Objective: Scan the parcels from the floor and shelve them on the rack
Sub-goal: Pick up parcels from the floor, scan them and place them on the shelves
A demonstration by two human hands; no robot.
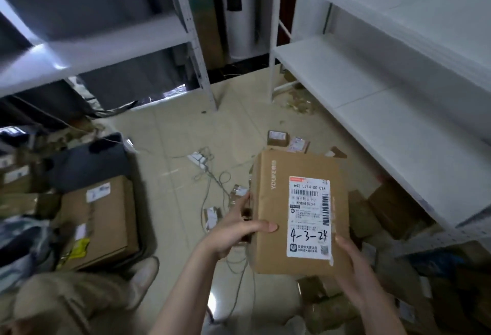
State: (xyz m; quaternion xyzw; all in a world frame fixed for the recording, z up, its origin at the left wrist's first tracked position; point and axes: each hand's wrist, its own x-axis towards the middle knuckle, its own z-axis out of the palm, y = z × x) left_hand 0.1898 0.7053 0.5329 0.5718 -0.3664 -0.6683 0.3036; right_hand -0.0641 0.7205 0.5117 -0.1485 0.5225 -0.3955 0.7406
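I hold a brown cardboard parcel (273,212) in front of me, above the floor. Its white shipping label faces up, with "4-3-24" handwritten in black. My left hand (236,231) grips the parcel's left edge, thumb lying on top. My right hand (350,257) grips the lower right corner, fingers underneath. The white rack (372,90) stands on the right, its lower shelf bare. A second metal rack (106,50) stands on the left.
A large brown box (101,220) lies on the floor at the left beside a dark bag (87,161). Several small parcels (277,138) and loose cables (212,172) lie on the tiled floor. More boxes (396,209) are piled under the right rack. My knee (66,305) is at the lower left.
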